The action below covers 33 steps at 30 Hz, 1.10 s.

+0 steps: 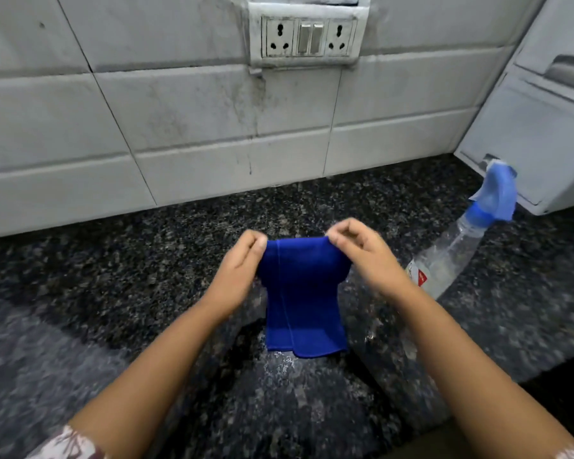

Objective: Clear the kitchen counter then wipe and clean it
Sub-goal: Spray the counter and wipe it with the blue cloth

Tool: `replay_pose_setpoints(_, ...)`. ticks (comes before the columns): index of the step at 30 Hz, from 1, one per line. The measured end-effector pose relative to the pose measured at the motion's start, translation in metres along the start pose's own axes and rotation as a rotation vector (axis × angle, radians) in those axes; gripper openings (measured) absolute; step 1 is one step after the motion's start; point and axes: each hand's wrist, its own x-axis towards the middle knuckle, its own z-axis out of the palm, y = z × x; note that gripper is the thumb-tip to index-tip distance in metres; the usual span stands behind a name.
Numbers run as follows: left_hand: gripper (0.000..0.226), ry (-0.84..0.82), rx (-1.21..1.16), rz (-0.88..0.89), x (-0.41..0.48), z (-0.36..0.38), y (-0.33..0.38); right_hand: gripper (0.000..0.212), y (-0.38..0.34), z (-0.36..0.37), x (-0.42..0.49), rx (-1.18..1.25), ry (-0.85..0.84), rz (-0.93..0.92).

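Left hand [242, 260] and right hand [362, 251] each pinch 1 top corner of the blue cloth [304, 299], hanging lengthwise toward the counter [146, 276] front edge.

Cleaning cloth [304, 293] at centre, hanging between both hands over kitchen counter [113, 293]; whether lower edge touches counter cannot be told. Left hand [242, 263] pinches cloth's top left corner, right hand [362, 250] pinches its top right corner. Spray bottle [458, 246] right of cloth, base hidden behind right forearm, trigger head toward back right. Appliance [527, 134] behind bottle, at counter's far right. Tiled wall [179, 127] behind counter. Socket-and-switch panel [307, 34] on wall, above and behind cloth.
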Motion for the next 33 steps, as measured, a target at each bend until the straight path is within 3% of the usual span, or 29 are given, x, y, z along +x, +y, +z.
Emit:
replay_pose_setpoints(2,0.028,0.112,-0.092,-0.095,0.021,0.002,0.017,0.021,-0.005,-0.002,0.014,0.294,0.015,0.149)
replay_pose_setpoints(4,0.027,0.147,-0.282,-0.310,0.036,0.005,0.018,0.044,0.006,0.002,0.017,0.415,-0.101,0.357)
replay_pose_setpoints(6,0.045,-0.017,-0.486,-0.591,0.036,0.006,0.009,0.025,0.027,0.014,0.009,0.392,-0.121,0.470)
replay_pose_setpoints(8,0.063,-0.182,-0.409,-0.758,0.027,0.006,-0.010,0.009,0.038,0.027,0.004,0.392,-0.029,0.568)
replay_pose_setpoints(10,0.071,-0.177,-0.322,-0.815,0.019,0.008,-0.022,0.007,0.044,0.031,0.002,0.478,0.011,0.693)
replay_pose_setpoints(12,0.084,-0.098,-0.285,-0.758,0.017,0.011,-0.028,0.010,0.042,0.027,0.001,0.554,-0.080,0.767)
replay_pose_setpoints(15,0.097,-0.083,-0.313,-0.621,0.015,0.008,-0.021,0.030,0.038,0.022,-0.001,0.254,-0.187,0.751)
replay_pose_setpoints(16,0.103,-0.106,-0.278,-0.573,0.015,0.007,-0.019,0.041,0.035,0.022,-0.001,0.155,-0.149,0.733)
replay_pose_setpoints(18,0.112,-0.145,-0.082,-0.431,0.021,0.006,-0.012,0.074,0.022,0.017,0.006,0.119,-0.018,0.680)
replay_pose_setpoints(20,0.096,-0.142,0.175,-0.266,0.029,0.004,-0.003,0.096,0.005,0.009,0.014,0.089,-0.045,0.550)
replay_pose_setpoints(22,0.067,-0.153,0.379,-0.138,0.038,0.002,0.017,0.085,-0.017,-0.001,0.015,-0.243,-0.191,0.365)
replay_pose_setpoints(24,0.056,-0.159,0.544,-0.073,0.043,0.000,0.031,0.063,-0.026,0.003,0.017,-0.623,-0.171,0.249)
replay_pose_setpoints(27,0.046,-0.151,0.731,-0.011,0.044,0.000,0.033,0.043,-0.023,0.011,0.014,-0.831,-0.020,0.147)
replay_pose_setpoints(33,0.034,-0.064,1.000,0.015,0.052,-0.007,0.020,0.029,-0.021,0.013,0.029,-1.164,0.140,-0.031)
